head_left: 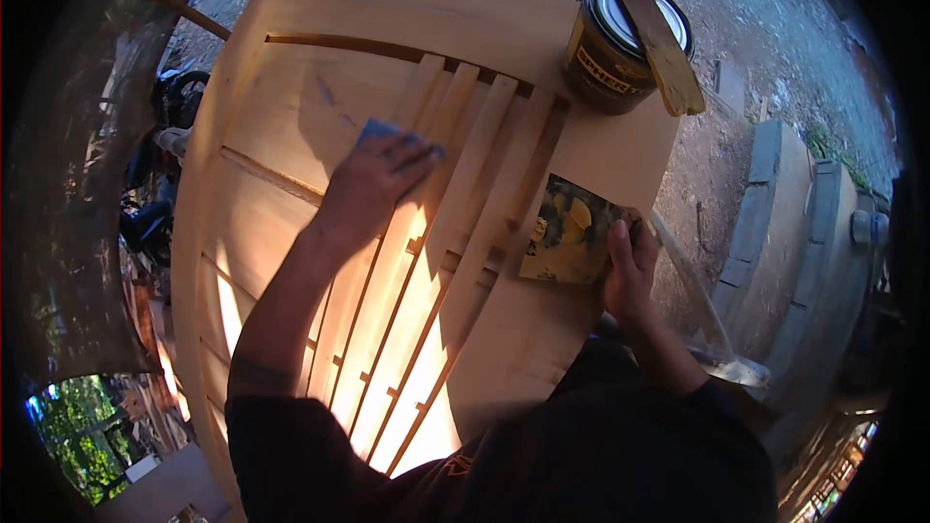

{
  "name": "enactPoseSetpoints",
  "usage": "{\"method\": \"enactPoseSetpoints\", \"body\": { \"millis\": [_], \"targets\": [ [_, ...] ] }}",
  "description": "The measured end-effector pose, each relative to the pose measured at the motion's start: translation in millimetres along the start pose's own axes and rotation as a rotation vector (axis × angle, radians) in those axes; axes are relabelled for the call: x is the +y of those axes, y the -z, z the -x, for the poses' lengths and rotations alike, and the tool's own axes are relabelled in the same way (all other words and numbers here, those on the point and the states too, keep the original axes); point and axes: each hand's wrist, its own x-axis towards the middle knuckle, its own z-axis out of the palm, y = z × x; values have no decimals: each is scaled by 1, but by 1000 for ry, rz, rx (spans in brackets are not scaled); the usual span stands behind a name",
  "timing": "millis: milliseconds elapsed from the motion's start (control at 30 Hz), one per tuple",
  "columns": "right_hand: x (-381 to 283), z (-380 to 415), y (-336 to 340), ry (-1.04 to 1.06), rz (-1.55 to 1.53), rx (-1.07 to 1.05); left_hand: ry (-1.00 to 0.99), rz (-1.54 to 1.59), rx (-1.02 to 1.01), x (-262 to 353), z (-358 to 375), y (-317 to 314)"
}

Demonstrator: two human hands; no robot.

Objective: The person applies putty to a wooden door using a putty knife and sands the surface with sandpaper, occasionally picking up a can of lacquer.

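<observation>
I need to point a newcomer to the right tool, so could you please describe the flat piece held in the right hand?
Start at the large pale wooden panel with slats down its middle. At its right edge, below the dark tin with a stick across its top, the right hand pinches a thin square sheet. Unlike the blue-grey pad under the left hand, it is dark and smeared with yellow.

An outdoor woodworking yard: bare slatted door [407, 232], finish can [610, 48], dirt ground [775, 29], trees [77, 416].
</observation>
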Motion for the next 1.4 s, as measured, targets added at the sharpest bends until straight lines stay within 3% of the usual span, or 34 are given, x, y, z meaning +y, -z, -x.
{"method": "enactPoseSetpoints", "body": {
  "millis": [67, 167, 200, 300, 500, 600, 700, 733, 933, 1133, 1333, 1400],
  "targets": [
    [-2, -2, -7, 26, -23, 43, 32, 9, -97, 9, 22, 12],
    [-5, -3, -8, 57, -16, 58, 237, 279, -298, -2, 5, 43],
    [-5, -2, -8, 63, -10, 52, 314, 432, -203, -6, -14, 48],
    [-4, 0, -4, 33, -17, 38, 129, 161, 22, -28, -65, 39],
    [-5, 1, -1, -3, 15, 8, -24, 5, 130, -36, -88, -4],
    [-2, 1, -1, -1, -45, 6, -30, -15, 119, -35, -64, -15],
    [3, 3, 1, -26, -30, 29, 74, 163, -206, -31, -67, 29],
    [3, 4, 2, -35, -22, 28, 42, 94, -105, -38, -70, 24],
    [0, 3, 4, -53, -13, 10, -5, 96, 63, -34, -96, 11],
    [-1, 3, 2, -29, -33, 3, 56, 228, -188, -38, -86, 42],
    [-2, 3, -2, -2, -45, 41, -32, 192, 3, -47, -118, 23],
    [0, 3, 0, -5, -37, 17, -46, 161, -36, -48, -115, 18]
  ]
}}
